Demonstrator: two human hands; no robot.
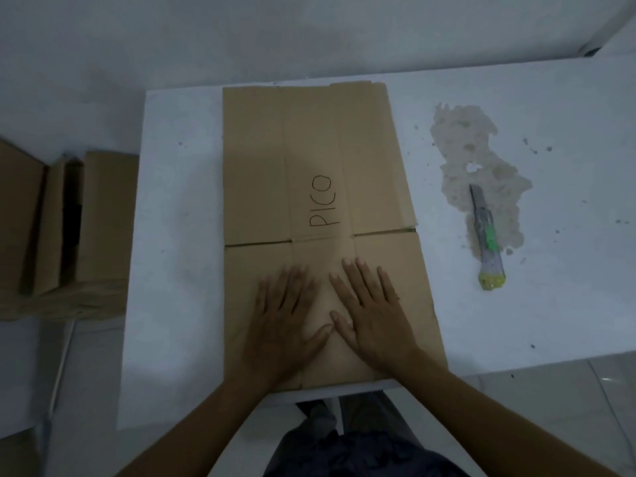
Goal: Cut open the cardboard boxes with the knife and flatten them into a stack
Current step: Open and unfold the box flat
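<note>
Your left hand [282, 321] is blurred. At left, boxes [105, 215] cut off by frame edge. Can't tell if knife [484, 234] blade's out, too blurry.

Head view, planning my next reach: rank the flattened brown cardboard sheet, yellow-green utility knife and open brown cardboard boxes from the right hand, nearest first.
1. Flattened brown cardboard sheet: under the right hand, touching.
2. Yellow-green utility knife: on the table, right side.
3. Open brown cardboard boxes: far left, off the table.
</note>
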